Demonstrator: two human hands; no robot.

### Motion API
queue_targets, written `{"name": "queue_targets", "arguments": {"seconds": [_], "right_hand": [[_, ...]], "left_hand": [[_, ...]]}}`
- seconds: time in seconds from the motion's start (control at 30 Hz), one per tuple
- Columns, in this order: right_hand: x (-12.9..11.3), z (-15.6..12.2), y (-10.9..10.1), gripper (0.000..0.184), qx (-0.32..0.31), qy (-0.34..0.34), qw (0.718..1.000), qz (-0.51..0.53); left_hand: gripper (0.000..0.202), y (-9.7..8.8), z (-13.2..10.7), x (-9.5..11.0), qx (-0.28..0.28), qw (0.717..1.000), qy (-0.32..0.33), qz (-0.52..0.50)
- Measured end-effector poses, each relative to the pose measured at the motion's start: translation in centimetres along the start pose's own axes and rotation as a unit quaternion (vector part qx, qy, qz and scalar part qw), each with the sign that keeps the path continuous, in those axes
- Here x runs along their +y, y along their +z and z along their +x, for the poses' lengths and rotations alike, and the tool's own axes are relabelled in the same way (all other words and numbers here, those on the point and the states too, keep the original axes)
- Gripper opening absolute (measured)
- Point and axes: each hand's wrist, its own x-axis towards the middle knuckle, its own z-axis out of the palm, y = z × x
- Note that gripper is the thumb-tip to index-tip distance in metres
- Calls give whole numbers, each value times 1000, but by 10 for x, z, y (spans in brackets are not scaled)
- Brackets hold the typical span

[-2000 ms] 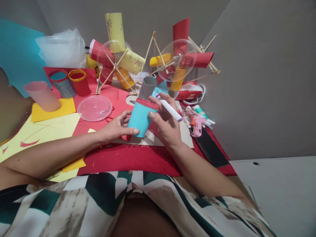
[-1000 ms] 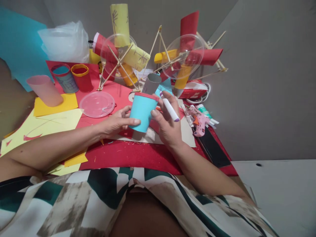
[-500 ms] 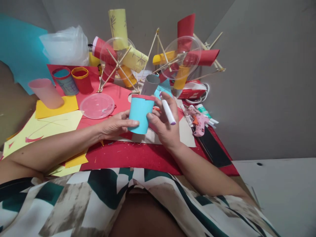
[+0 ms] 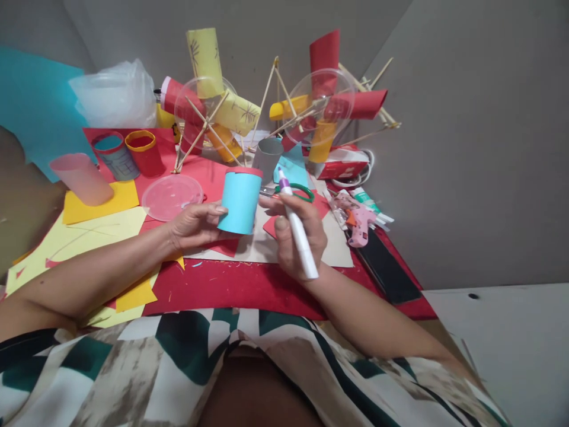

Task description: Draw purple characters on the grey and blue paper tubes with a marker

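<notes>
A light-blue paper tube [image 4: 241,203] with a red rim stands nearly upright in my left hand [image 4: 195,225], which grips its left side. Between the thumb and fingers of my right hand [image 4: 304,237] is a white marker [image 4: 299,234] with a purple tip end pointing up and left. That hand is just right of the tube; its fingertips are close to the tube's side, and I cannot tell if they touch it. Behind them lie green-handled scissors [image 4: 302,191], partly hidden. A grey tube [image 4: 269,157] stands just beyond the blue one.
Two stick-and-plastic-disc wheels carrying yellow [image 4: 204,62] and red paper tubes [image 4: 324,62] stand at the back. Left are decorated cups [image 4: 146,154], a pink cup [image 4: 82,181] and a clear lid [image 4: 172,197]. A pink glue gun [image 4: 360,222] and a black phone [image 4: 386,267] lie right.
My right hand has come away from the tube's side and turned the marker so its purple end points up. The tube has shifted slightly left in my left hand.
</notes>
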Motion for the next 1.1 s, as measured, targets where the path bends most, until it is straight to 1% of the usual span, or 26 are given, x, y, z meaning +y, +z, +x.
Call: {"name": "queue_targets", "arguments": {"seconds": [0.1,0.17,0.37,0.43,0.53,0.63,0.8,0.93,1.1], "right_hand": [[1,-2,-1,41,-59,-20,998,-15],[3,-1,-2,44,-68,-38,997,-19],[7,1,-6,52,-20,-111,993,-32],[7,1,-7,51,-17,-130,990,-45],[6,2,-7,49,-29,-130,989,-67],[3,2,-7,49,-39,-133,988,-63],[-2,4,-10,47,-73,-133,985,-84],[-6,6,-13,42,-76,-134,984,-94],[-9,5,-13,34,-49,-99,990,-83]], "left_hand": [[54,4,0,-2,3,998,-47,-42],[56,6,-1,-3,9,998,-49,-48],[55,10,0,-2,51,997,-34,-40],[53,10,1,-2,57,998,-25,-33],[53,10,1,-3,59,998,-20,-33],[57,10,1,-4,60,997,-28,-36],[48,11,2,-8,55,998,-18,-14],[54,13,3,-12,99,995,0,6],[55,17,0,-11,136,990,13,37]]}}
